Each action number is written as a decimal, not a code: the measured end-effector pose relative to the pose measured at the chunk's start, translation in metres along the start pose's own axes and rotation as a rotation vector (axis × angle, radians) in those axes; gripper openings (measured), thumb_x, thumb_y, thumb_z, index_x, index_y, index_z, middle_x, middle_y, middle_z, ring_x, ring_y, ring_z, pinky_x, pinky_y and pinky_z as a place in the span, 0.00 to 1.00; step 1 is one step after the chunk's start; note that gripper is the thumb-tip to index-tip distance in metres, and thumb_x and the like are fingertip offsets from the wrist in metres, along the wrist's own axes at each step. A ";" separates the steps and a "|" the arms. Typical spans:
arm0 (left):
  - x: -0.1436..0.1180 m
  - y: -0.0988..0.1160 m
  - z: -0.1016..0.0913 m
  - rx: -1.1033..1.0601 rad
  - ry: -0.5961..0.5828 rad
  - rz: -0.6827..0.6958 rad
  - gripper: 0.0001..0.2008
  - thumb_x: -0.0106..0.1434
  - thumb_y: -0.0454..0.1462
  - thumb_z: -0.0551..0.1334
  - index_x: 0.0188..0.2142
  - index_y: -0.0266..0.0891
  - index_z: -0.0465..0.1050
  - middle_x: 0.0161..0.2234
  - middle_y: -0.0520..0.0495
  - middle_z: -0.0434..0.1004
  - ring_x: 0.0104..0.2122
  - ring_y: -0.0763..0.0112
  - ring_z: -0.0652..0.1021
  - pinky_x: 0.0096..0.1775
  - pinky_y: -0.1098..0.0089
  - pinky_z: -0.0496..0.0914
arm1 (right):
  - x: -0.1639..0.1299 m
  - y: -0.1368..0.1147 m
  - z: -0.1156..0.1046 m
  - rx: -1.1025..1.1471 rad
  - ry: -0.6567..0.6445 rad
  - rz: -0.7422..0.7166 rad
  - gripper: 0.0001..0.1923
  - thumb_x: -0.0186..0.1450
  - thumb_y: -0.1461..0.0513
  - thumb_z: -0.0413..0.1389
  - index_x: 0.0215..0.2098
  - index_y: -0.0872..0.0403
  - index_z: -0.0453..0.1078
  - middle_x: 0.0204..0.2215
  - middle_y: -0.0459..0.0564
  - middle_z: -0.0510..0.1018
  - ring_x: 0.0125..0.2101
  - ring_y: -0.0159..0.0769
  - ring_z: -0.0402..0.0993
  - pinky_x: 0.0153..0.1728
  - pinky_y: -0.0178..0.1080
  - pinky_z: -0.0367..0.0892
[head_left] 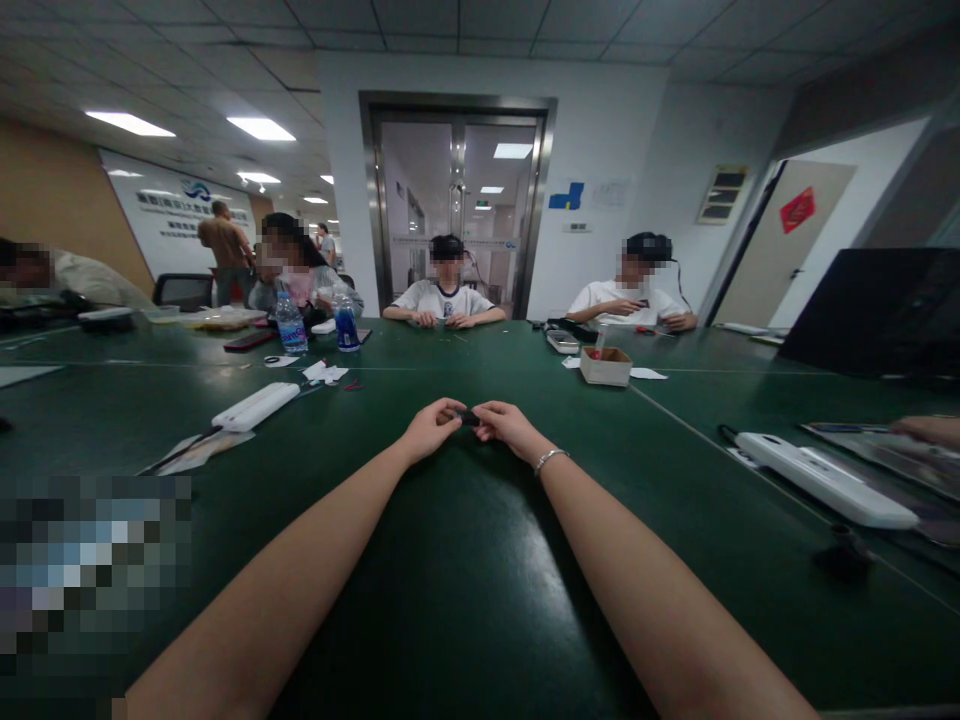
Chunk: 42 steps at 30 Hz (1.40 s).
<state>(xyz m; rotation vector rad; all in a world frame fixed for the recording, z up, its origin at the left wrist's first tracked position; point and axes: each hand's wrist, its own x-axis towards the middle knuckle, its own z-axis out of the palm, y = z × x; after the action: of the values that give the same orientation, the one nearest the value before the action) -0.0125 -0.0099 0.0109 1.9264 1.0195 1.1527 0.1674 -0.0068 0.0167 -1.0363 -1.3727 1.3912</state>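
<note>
Where hands [469,422] meet, open table [465,600].

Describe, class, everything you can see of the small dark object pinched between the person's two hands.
The small dark object is black or nearly so and too small and blurred to show parts or material. It sits between the fingertips of the left hand and the right hand, both of which touch it. Most of it is hidden by the fingers. It is held low over the green table, out ahead of the person.
</note>
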 end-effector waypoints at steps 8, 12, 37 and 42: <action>0.001 -0.003 -0.002 -0.194 0.027 -0.034 0.13 0.47 0.37 0.68 0.32 0.34 0.71 0.32 0.45 0.76 0.32 0.69 0.76 0.40 0.64 0.70 | 0.000 0.000 0.000 -0.068 0.004 -0.011 0.13 0.66 0.62 0.50 0.25 0.60 0.65 0.16 0.48 0.71 0.14 0.24 0.65 0.14 0.25 0.61; 0.001 -0.002 -0.002 -0.226 0.032 -0.067 0.13 0.47 0.37 0.68 0.32 0.34 0.72 0.31 0.44 0.77 0.32 0.68 0.77 0.42 0.62 0.69 | -0.005 -0.004 -0.003 0.018 -0.043 -0.024 0.04 0.60 0.67 0.56 0.34 0.58 0.66 0.19 0.44 0.71 0.17 0.25 0.68 0.17 0.26 0.64; 0.000 0.002 -0.002 -0.245 0.033 -0.113 0.11 0.50 0.37 0.66 0.33 0.32 0.71 0.27 0.46 0.75 0.28 0.71 0.75 0.37 0.65 0.70 | -0.009 -0.010 -0.004 -0.033 -0.215 -0.018 0.31 0.53 0.66 0.63 0.49 0.49 0.52 0.32 0.43 0.72 0.20 0.26 0.72 0.18 0.27 0.68; 0.001 -0.001 -0.002 -0.249 0.034 -0.107 0.12 0.50 0.38 0.67 0.33 0.32 0.71 0.29 0.45 0.75 0.28 0.71 0.76 0.37 0.66 0.70 | -0.009 -0.011 -0.002 -0.085 -0.171 0.034 0.10 0.63 0.60 0.53 0.40 0.55 0.59 0.24 0.45 0.72 0.16 0.24 0.68 0.15 0.26 0.64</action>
<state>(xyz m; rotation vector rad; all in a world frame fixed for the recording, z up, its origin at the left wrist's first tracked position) -0.0138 -0.0086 0.0113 1.6438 0.9370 1.1942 0.1726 -0.0154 0.0276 -1.0184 -1.5570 1.4857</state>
